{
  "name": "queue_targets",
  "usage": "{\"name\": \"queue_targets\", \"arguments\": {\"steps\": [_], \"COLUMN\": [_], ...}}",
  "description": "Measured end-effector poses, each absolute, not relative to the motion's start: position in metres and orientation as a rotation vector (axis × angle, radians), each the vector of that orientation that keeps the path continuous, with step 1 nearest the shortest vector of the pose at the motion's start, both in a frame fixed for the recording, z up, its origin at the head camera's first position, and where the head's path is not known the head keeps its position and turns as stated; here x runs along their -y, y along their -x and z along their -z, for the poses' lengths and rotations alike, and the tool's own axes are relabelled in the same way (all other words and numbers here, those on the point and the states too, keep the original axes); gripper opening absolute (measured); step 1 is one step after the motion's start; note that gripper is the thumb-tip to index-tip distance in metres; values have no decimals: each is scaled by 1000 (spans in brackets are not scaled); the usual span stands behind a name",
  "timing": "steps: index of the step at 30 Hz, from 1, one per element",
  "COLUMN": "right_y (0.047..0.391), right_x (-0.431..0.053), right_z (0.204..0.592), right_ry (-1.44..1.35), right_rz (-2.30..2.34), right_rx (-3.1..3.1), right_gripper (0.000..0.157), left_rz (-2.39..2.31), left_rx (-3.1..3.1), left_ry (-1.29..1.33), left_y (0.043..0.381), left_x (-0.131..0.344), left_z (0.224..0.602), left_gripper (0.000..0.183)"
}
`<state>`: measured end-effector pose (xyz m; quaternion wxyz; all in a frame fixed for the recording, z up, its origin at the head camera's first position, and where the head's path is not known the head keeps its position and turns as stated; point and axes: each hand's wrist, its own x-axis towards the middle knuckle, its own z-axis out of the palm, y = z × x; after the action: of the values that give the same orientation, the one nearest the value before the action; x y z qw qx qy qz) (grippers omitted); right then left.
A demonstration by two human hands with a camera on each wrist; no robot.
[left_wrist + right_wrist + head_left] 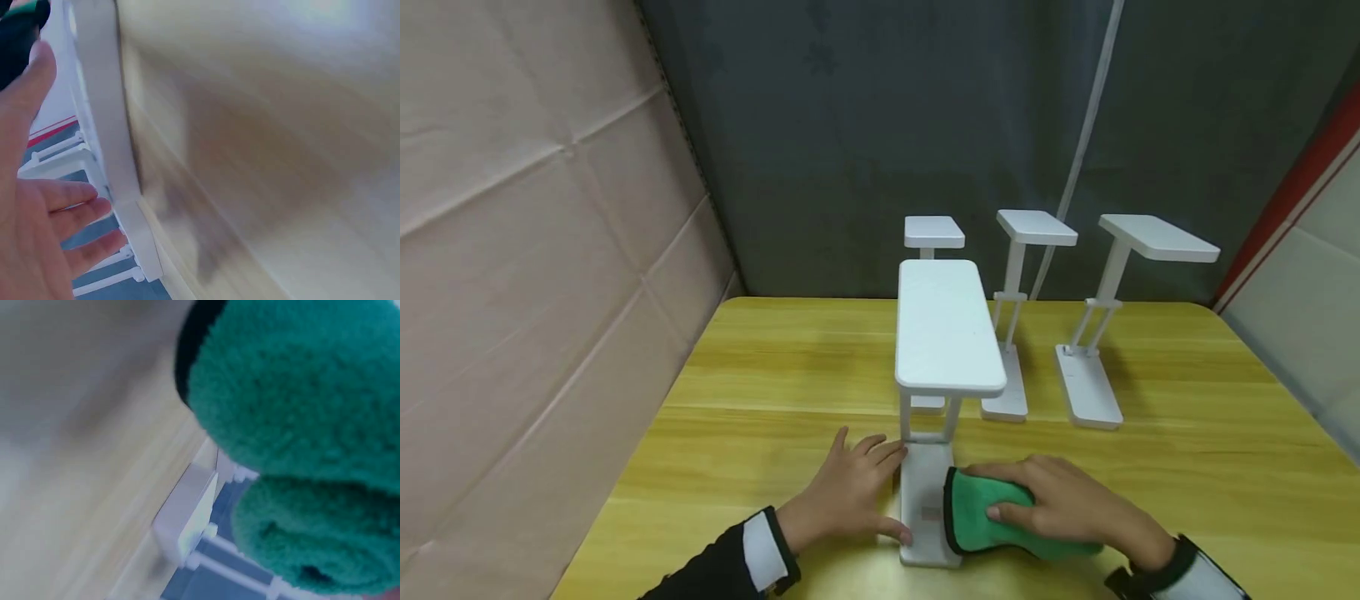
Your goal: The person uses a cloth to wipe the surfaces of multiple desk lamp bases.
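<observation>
A white folding phone stand (950, 329) stands upright at the near middle of the table, its flat base (927, 492) toward me. Beside that base is my left hand (850, 492), fingers spread and fairly straight, with the thumb tip on the base's left edge. The left wrist view shows the left fingers (81, 215) along the base's side. My right hand (1060, 504) grips a folded green cloth (988, 508) with black edging, whose left end lies against the base's right edge. In the right wrist view the fluffy cloth (300, 394) hides most of the hand.
Behind stand more white stands: one (934, 232) partly hidden by the near one, a middle one (1037, 227) and a right one (1159, 237). The wooden table (775, 375) meets a dark curtain (865, 150) at the back and a pale wall covering (535, 292) at left.
</observation>
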<state>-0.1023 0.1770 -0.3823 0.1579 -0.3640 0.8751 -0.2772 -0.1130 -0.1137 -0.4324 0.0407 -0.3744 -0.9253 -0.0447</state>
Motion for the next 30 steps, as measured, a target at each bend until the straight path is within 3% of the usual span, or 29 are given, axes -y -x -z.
{"name": "queue_targets", "arguments": {"steps": [6,12,30], "right_y": [133,136,67], "right_x": [-148,-139,-154], "right_z": [388,407,405], "right_ry": [999,986,941], "right_rz": [647,522,850], "right_rx": [-2722,-2856,-2313], "right_gripper": [40,38,31], "left_rz": [79,46,52], "left_rx": [2848,2831,2898], "left_ry": [1187,1146,1143], "left_y": [108,106,106], "left_x": [114,113,114], "left_z": [446,446,440], "left_gripper": [112,112,112]}}
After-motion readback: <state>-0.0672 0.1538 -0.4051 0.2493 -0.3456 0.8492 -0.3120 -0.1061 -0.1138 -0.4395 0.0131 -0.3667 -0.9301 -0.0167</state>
